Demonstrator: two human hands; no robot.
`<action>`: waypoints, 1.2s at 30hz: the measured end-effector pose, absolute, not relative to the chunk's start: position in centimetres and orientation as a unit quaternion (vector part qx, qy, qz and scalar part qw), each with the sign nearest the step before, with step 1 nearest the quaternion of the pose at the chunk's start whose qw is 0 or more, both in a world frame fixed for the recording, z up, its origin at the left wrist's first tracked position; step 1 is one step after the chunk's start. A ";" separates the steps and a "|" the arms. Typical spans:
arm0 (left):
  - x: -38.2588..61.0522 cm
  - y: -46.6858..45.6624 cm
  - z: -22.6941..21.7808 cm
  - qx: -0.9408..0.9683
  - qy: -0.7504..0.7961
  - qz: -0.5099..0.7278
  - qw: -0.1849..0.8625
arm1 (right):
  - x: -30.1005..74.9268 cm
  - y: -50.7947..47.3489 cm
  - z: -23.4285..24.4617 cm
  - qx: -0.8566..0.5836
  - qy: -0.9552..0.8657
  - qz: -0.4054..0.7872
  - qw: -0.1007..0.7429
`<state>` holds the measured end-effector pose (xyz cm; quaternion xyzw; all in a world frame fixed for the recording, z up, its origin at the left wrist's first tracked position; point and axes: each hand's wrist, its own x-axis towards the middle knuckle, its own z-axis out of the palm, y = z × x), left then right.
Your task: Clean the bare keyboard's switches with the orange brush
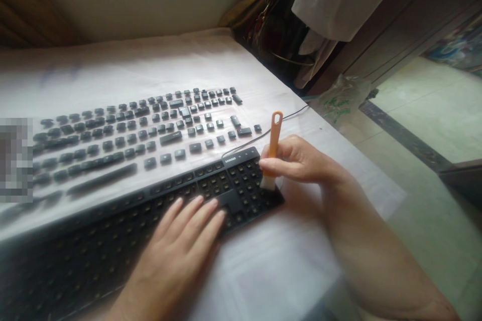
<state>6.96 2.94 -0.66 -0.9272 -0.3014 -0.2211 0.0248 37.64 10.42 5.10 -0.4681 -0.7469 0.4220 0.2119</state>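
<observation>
A black keyboard (158,210) with its keycaps taken off lies slantwise on a white cloth. My left hand (181,246) rests flat on its middle, fingers stretched out and together. My right hand (297,160) is closed round a small brush with an orange handle (274,133). The brush's white bristles (268,182) touch the right end of the keyboard. Behind the keyboard, several loose black keycaps (143,128) are laid out in rows on the cloth.
The white cloth (263,261) covers the table, whose right edge drops to a tiled floor (422,125). A black cable (289,116) runs from the keyboard off the right edge. Bags and hanging white fabric (339,0) stand behind the table's far corner.
</observation>
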 end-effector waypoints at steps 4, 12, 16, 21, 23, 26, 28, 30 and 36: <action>7.0 2.9 -0.6 -0.926 -0.303 -0.222 0.027 | 37.4 10.5 4.9 -0.453 -0.766 0.414 0.191; 6.8 3.0 -0.7 -0.930 -0.299 -0.212 0.029 | 36.8 10.5 4.3 -0.442 -0.788 0.409 0.128; 6.9 2.8 -0.8 -0.925 -0.307 -0.224 0.024 | 37.0 10.5 4.8 -0.432 -0.772 0.448 0.128; 6.8 2.8 -0.9 -0.927 -0.307 -0.216 0.015 | 37.6 10.4 5.7 -0.432 -0.744 0.481 0.168; 6.8 2.8 -0.9 -0.927 -0.307 -0.213 0.015 | 37.8 10.4 5.7 -0.441 -0.740 0.478 0.173; 6.8 2.7 -0.9 -0.926 -0.309 -0.217 0.016 | 38.0 10.5 5.4 -0.454 -0.743 0.461 0.167; 6.8 2.7 -0.9 -0.925 -0.310 -0.220 0.014 | 38.1 10.5 5.3 -0.460 -0.747 0.453 0.160; 6.8 2.7 -0.9 -0.924 -0.313 -0.220 0.013 | 38.2 10.5 5.3 -0.465 -0.749 0.447 0.152; 6.8 2.8 -0.8 -0.926 -0.310 -0.214 0.021 | 38.1 10.4 5.3 -0.470 -0.759 0.435 0.116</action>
